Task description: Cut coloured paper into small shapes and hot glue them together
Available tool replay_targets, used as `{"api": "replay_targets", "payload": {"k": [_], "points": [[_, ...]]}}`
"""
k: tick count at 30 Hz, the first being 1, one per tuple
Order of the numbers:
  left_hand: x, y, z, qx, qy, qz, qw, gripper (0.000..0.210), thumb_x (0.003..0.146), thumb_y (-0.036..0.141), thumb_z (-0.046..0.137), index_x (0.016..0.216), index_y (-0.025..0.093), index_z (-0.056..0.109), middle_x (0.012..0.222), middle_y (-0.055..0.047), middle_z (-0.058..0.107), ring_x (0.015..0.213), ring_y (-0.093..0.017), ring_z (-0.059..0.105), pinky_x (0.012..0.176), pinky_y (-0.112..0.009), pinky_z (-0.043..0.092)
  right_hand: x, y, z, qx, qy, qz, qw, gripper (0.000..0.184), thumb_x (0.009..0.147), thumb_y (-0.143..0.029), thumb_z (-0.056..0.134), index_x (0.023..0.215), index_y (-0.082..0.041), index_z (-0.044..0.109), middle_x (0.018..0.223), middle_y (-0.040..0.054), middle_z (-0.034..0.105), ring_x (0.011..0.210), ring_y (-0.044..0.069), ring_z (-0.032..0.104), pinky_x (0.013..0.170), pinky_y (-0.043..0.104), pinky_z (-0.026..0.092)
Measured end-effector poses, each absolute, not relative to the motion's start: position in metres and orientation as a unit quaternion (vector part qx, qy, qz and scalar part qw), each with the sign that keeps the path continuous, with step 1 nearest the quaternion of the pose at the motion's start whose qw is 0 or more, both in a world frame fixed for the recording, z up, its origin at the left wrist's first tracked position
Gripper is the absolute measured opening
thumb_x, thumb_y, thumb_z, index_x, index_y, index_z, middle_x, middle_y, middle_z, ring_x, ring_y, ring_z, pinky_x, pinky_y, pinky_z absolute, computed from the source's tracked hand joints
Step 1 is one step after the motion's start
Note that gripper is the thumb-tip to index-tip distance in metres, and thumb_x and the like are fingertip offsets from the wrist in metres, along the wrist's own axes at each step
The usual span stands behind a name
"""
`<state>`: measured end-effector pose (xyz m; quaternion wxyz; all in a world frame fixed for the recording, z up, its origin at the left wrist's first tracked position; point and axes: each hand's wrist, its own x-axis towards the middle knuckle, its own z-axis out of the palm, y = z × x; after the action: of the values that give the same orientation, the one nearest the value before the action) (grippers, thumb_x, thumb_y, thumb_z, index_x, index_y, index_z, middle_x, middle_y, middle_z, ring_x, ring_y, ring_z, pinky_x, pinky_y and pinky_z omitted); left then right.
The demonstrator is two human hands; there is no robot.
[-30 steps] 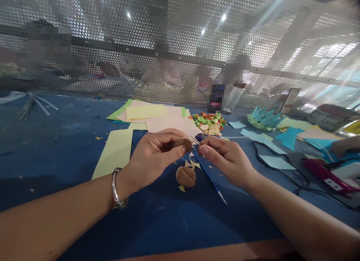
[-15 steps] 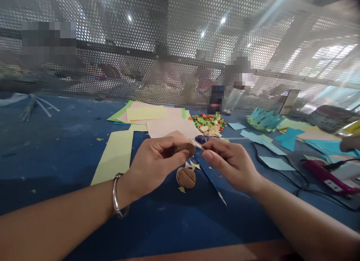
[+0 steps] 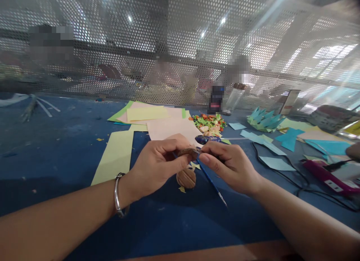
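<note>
At the far left, a bundle of pale strips (image 3: 32, 107) lies on the blue table (image 3: 67, 144). Next comes a long, pale yellow sheet (image 3: 114, 156), lying flat beyond the left forearm, whose wrist wears a silver bracelet (image 3: 118, 197). Behind the hands is a loose stack of paper (image 3: 149, 113) in green, pink and yellow.

The left hand (image 3: 156, 163) is clamped on a brown piece (image 3: 185, 153), thumb on the near side, holding it up off the table in the middle of the view. Just below, a round, striped brown disc (image 3: 186, 178) lies on the table with a yellow scrap (image 3: 182, 189) at its near edge. To the right, a slim blue brush (image 3: 212, 182) slants towards the viewer; behind the hands sit a heap of coloured paper bits (image 3: 209, 123) and a dark blue oval object (image 3: 207, 139).

The right hand (image 3: 230, 165) has thumb and finger pinched together on a thin tool (image 3: 198, 151) at the brown piece's edge — mostly hidden by the fingers.

Farther right are a spiky blue paper shape (image 3: 264, 120), a black cable (image 3: 295, 188), a purple power strip (image 3: 329, 176) and, at the edge, another person's hand (image 3: 353, 151).
</note>
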<state>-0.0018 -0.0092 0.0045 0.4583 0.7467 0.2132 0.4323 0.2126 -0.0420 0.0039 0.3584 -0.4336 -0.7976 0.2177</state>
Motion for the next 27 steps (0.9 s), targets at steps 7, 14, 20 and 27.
{"api": "replay_targets", "payload": {"k": [7, 14, 20, 27], "points": [[-0.002, -0.0095, 0.0036, 0.757, 0.211, 0.437, 0.438, 0.01, 0.088, 0.019, 0.067, 0.084, 0.022, 0.076, 0.085, -0.003, 0.064, 0.085, -0.018, 0.059, 0.081, -0.032, 0.051, 0.2129, -0.0415, 0.0034, -0.429, -0.804, 0.21, 0.355, 0.038, 0.101, -0.048, 0.051, 0.079, -0.018, 0.059, 0.065, -0.0035, 0.041, 0.058, 0.01, 0.036, 0.053, 0.025, 0.03], [-0.0027, -0.0093, 0.0053, 0.758, 0.214, 0.437, 0.434, 0.012, 0.088, 0.018, 0.067, 0.085, 0.023, 0.077, 0.086, -0.003, 0.066, 0.086, -0.018, 0.061, 0.082, -0.033, 0.051, 0.2141, -0.0412, 0.0041, -0.432, -0.809, 0.196, 0.347, 0.039, 0.101, -0.049, 0.05, 0.079, -0.018, 0.06, 0.066, -0.0019, 0.045, 0.06, 0.011, 0.038, 0.054, 0.025, 0.031], [-0.002, -0.0092, 0.0062, 0.764, 0.217, 0.433, 0.426, 0.013, 0.087, 0.019, 0.066, 0.084, 0.024, 0.078, 0.085, -0.004, 0.067, 0.085, -0.019, 0.062, 0.081, -0.034, 0.052, 0.2143, -0.0412, 0.0055, -0.431, -0.812, 0.195, 0.342, 0.041, 0.101, -0.05, 0.049, 0.078, -0.018, 0.059, 0.067, -0.0009, 0.047, 0.06, 0.012, 0.039, 0.054, 0.025, 0.032], [-0.0019, -0.0083, 0.0055, 0.763, 0.222, 0.433, 0.426, 0.013, 0.085, 0.019, 0.066, 0.083, 0.024, 0.078, 0.084, -0.004, 0.067, 0.084, -0.019, 0.06, 0.078, -0.034, 0.052, 0.2137, -0.0411, 0.0061, -0.434, -0.812, 0.19, 0.34, 0.041, 0.101, -0.049, 0.049, 0.077, -0.018, 0.059, 0.064, -0.0018, 0.045, 0.058, 0.011, 0.037, 0.053, 0.025, 0.031]]}}
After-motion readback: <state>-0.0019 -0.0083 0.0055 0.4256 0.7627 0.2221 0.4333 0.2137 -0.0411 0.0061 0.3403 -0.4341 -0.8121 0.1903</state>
